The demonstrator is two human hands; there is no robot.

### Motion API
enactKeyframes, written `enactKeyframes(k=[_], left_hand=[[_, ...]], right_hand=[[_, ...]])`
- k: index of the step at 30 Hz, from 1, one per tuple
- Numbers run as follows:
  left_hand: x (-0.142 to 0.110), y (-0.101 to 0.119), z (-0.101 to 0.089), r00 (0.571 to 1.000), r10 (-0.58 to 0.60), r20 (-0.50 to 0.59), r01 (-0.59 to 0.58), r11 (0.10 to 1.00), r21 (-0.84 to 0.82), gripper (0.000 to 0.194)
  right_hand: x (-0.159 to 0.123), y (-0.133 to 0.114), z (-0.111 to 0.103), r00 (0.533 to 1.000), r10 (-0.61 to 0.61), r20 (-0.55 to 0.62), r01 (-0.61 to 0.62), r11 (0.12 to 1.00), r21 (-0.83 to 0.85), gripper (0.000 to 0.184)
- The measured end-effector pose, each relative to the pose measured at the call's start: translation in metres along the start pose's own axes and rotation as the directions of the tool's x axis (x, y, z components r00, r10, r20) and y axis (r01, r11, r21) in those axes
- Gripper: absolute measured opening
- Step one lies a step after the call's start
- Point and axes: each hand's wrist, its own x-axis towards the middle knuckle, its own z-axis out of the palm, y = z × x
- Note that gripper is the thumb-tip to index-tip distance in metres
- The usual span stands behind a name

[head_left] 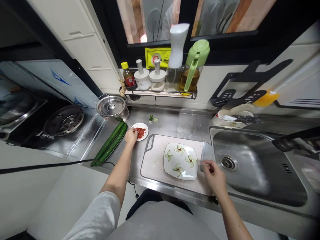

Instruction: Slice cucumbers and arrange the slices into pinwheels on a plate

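Green cucumbers (113, 143), diagonal toward pot (124, 115)

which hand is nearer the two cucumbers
Left. The left hand is just beside the cucumbers, reaching to the small plate of red bits; the right hand is farther off, at the sink-side end of the cutting board.

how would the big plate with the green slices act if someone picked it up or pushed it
The plate looks glossy and hard, so it would probably stay stiff and could chip if knocked. Lying broad and flat on the chopping board, it seems likelier to slide than tip. The thin green slices appear loose, so tilting may shift them.
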Motion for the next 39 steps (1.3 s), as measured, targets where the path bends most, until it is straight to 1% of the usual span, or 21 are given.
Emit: enactKeyframes(k=[4,9,18,24,26,28,30,32,35,39], left_hand=[[0.006,0.002,0.003,0.995,0.092,0.038,-0.095,0.992,0.081,0.017],[0.010,0.004,0.008,0.988,0.141,0.065,-0.147,0.983,0.105,0.018],[0.014,0.006,0.017,0.994,0.092,0.063,-0.100,0.985,0.142,0.023],[0.019,0.009,0.019,0.995,0.068,0.073,-0.075,0.992,0.097,0.017],[0.020,0.009,0.020,0.997,0.052,0.062,-0.055,0.997,0.045,0.016],[0.020,0.008,0.019,0.999,0.011,0.042,-0.007,0.996,-0.093,0.015],[0.020,0.006,0.017,0.999,-0.040,0.028,0.046,0.965,-0.258,0.015],[0.018,0.003,0.014,0.997,-0.072,0.033,0.079,0.924,-0.374,0.017],[0.012,0.003,0.012,0.995,-0.060,0.083,0.092,0.873,-0.479,0.023],[-0.006,0.009,0.010,0.979,0.026,0.202,0.113,0.755,-0.646,0.036]], right_hand=[[0.000,-0.002,0.000,1.000,0.011,-0.004,-0.011,1.000,-0.017,0.038],[-0.001,-0.001,0.001,1.000,-0.001,-0.008,0.001,1.000,-0.028,0.038],[-0.005,0.008,0.001,1.000,0.004,0.004,-0.004,1.000,-0.021,0.040],[-0.005,0.011,0.003,1.000,0.009,0.006,-0.008,1.000,-0.027,0.042],[-0.005,0.010,0.003,1.000,0.010,0.005,-0.010,0.999,-0.032,0.042],[-0.005,0.008,0.002,1.000,0.012,0.006,-0.011,0.999,-0.030,0.042],[-0.006,0.008,0.002,1.000,0.012,0.006,-0.011,1.000,-0.021,0.042],[-0.006,0.008,0.001,1.000,0.011,0.003,-0.011,1.000,-0.011,0.041],[-0.007,0.009,0.002,1.000,0.015,0.002,-0.015,1.000,-0.006,0.041],[-0.007,0.006,0.004,1.000,0.016,0.002,-0.016,1.000,-0.022,0.041]])
